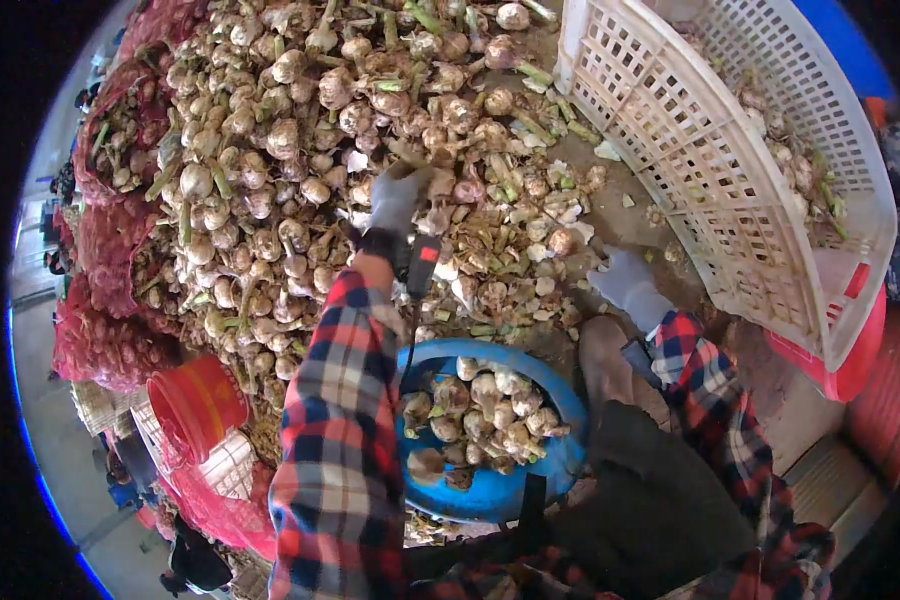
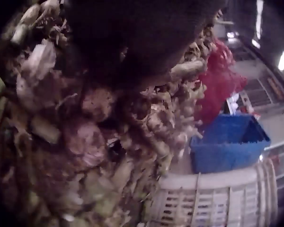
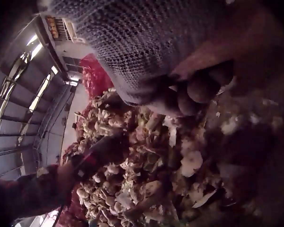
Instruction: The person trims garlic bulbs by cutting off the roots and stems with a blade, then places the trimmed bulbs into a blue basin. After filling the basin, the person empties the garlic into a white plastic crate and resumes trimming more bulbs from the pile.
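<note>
- Nearest, at 6 o'clock: blue basin (image 1: 560, 455) holding trimmed garlic bulbs (image 1: 485, 412).
- At 3 o'clock of it: gloved right hand (image 1: 625, 282), fingers resting loosely spread on the ground, holding nothing.
- Farther, at 12 o'clock: gloved left hand (image 1: 402, 196) reaching into the garlic heap (image 1: 270, 170); finger position not visible.
- Farthest, at 2 o'clock: tilted white crate (image 1: 730, 150).

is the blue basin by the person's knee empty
No, the blue basin holds a heap of trimmed garlic bulbs in the head view.

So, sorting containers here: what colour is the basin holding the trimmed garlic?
Blue basin, clearest in the head view.
</note>
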{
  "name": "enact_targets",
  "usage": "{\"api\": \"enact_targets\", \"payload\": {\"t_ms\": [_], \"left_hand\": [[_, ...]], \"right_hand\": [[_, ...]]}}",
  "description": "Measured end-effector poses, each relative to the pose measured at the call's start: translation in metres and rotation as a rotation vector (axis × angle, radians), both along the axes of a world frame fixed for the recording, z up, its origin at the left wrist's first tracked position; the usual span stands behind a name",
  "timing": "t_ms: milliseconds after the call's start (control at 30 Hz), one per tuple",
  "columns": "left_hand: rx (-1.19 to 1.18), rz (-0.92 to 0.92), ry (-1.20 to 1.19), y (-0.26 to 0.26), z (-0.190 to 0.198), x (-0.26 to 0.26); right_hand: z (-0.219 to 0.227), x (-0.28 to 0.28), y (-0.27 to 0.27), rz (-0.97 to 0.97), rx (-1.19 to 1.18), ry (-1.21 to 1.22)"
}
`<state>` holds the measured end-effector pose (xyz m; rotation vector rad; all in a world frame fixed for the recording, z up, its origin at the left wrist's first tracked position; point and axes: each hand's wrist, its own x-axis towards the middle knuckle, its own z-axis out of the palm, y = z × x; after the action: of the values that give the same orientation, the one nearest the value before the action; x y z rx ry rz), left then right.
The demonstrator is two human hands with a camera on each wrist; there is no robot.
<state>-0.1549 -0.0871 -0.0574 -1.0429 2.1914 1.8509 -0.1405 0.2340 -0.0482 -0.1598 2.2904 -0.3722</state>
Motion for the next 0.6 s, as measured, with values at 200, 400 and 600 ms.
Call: {"api": "enact_targets", "payload": {"t_ms": [200, 400, 600], "left_hand": [[0.943, 0.176, 0.286, 0.026, 0.055, 0.057], [0.278, -0.367, 0.245, 0.076, 0.08, 0.087], [-0.094, -0.596, 0.324, 0.081, 0.085, 0.104]], "right_hand": [[0.016, -0.002, -0.006, -0.072, 0.061, 0.14], [0.058, -0.007, -0.048, 0.212, -0.131, 0.062], [0.021, -0.02, -0.033, 0.375, -0.19, 0.101]]}}
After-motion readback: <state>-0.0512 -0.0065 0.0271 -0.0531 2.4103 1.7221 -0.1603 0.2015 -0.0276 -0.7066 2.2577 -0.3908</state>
